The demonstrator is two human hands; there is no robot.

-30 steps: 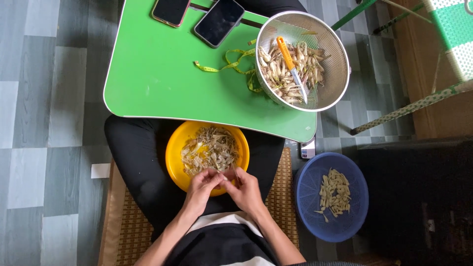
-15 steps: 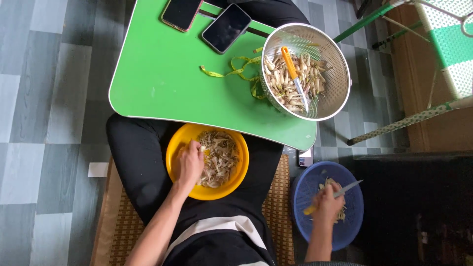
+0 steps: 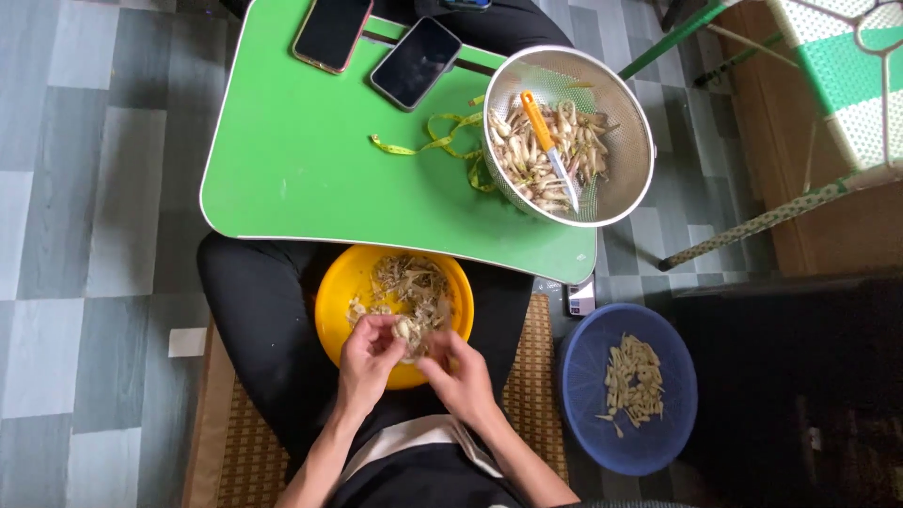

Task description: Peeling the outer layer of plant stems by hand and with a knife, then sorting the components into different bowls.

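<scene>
A yellow bowl [image 3: 343, 282] of pale peelings rests on my lap below the green table [image 3: 310, 160]. Over its near rim my left hand [image 3: 369, 359] and my right hand [image 3: 459, 374] meet, both pinching one small pale piece [image 3: 404, 329] between the fingertips. A steel colander [image 3: 621, 103] with pale unpeeled pieces and an orange-handled knife [image 3: 547, 146] sits on the table's right end. On the floor to my right a blue bowl [image 3: 583, 376] holds a small heap of peeled pale pieces.
Two dark phones [image 3: 333, 28] [image 3: 415, 61] lie at the table's far edge, and a yellow measuring tape [image 3: 423, 143] curls beside the colander. A third phone [image 3: 580, 297] pokes out under the table's corner. A woven mat [image 3: 245, 442] covers the tiled floor beneath me.
My right hand has come back from the blue bowl on the right to the yellow bowl. It now joins the left hand on a small piece.
</scene>
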